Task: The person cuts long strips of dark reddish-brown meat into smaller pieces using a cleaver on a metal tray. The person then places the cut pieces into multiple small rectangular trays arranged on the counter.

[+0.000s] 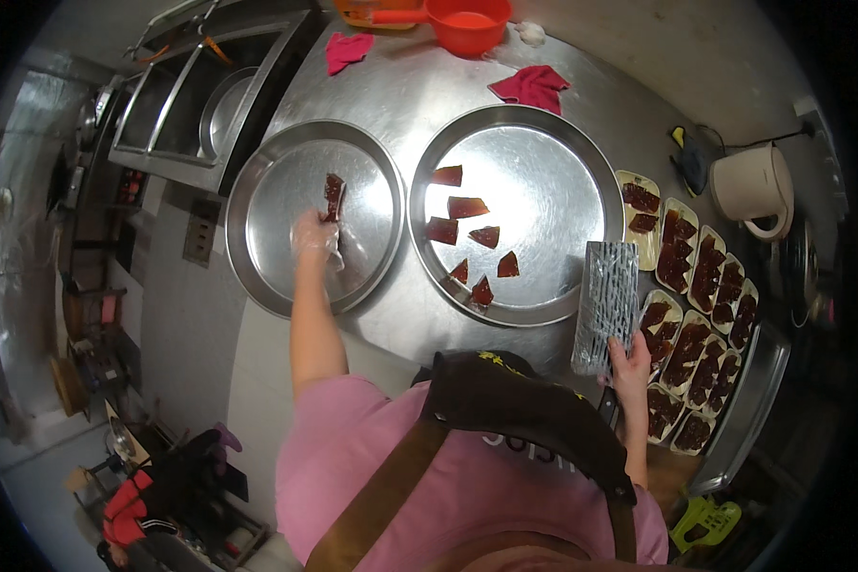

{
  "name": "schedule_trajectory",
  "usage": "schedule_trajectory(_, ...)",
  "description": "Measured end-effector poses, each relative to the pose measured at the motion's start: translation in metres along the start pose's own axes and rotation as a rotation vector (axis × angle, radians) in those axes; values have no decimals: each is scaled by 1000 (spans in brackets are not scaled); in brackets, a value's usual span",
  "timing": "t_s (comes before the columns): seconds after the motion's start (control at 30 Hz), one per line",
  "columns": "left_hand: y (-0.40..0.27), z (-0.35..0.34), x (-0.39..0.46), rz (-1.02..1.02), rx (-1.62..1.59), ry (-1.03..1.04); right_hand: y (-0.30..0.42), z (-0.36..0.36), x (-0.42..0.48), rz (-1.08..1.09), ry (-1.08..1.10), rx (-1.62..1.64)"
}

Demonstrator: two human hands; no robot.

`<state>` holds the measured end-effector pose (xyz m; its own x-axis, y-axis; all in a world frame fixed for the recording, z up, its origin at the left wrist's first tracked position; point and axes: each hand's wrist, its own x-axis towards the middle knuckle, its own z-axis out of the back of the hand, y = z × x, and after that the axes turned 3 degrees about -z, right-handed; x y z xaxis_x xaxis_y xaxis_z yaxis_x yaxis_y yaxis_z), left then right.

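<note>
My left hand (314, 232), in a clear plastic glove, is inside the left round metal pan (282, 289). Its blurred fingers meet the lower end of dark red-brown jelly-like pieces (334, 193); whether they grip them is unclear. Several similar pieces (467, 207) lie scattered at the left and bottom of the right round metal pan (565, 154). My bare right hand (630, 361) holds the lower end of a flat rectangular object wrapped in clear plastic, with a dark slotted pattern (606, 300), over that pan's lower right edge. A dark handle (608, 406) shows beside my right wrist.
Pale trays of dark pieces (676, 247) crowd the right side, beside a metal tray (747, 407) and an electric kettle (751, 182). Red cloths (533, 87) and a red dipper (468, 25) lie behind the pans. A person (132, 500) is at lower left.
</note>
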<state>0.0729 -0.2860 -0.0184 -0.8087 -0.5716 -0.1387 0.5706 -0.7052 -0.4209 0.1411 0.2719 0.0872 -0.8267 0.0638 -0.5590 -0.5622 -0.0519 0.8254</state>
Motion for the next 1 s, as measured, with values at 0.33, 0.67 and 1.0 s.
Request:
schedule_trajectory(0.33, -28, -4, -22, -180, -70, -275, -25, 13, 8, 253, -52, -187)
schedule_trajectory(0.67, -86, -14, -9, 201, -970, -22, -43, 37, -22, 239, -183, -29)
schedule_trajectory(1.0, -358, -90, -126, -429, -819, 807, -61, 68, -32, 189, -303, 82)
